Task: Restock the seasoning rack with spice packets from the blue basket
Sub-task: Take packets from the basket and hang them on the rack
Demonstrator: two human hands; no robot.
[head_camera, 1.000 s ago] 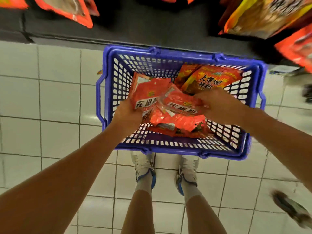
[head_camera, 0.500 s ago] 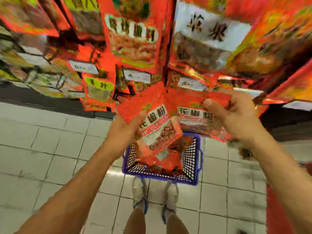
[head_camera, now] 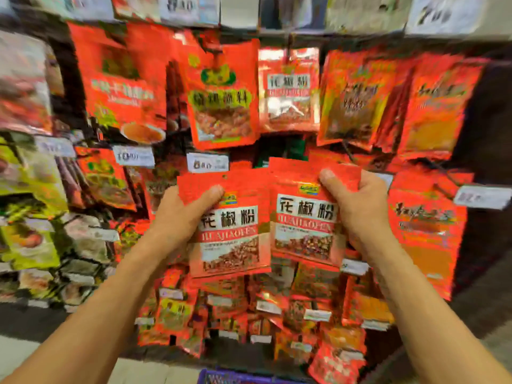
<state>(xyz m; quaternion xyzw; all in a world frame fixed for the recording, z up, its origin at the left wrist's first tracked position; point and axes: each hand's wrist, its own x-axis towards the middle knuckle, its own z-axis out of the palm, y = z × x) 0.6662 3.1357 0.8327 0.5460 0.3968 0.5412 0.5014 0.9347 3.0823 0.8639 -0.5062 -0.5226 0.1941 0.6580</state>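
Before the seasoning rack, both hands grip red spice packets.

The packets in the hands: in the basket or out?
Out: the left hand and right hand hold packets up before the rack.

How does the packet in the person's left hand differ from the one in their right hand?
The left-hand packet sits lower and tilts slightly; the right-hand packet is higher and overlaps its edge. The left hand grips its packet by the upper left corner, the right hand by the upper right. More packets seem stacked behind each. Both are red, with the same three-character label and a picture of ground spice, matching a hanging packet on the rack above.
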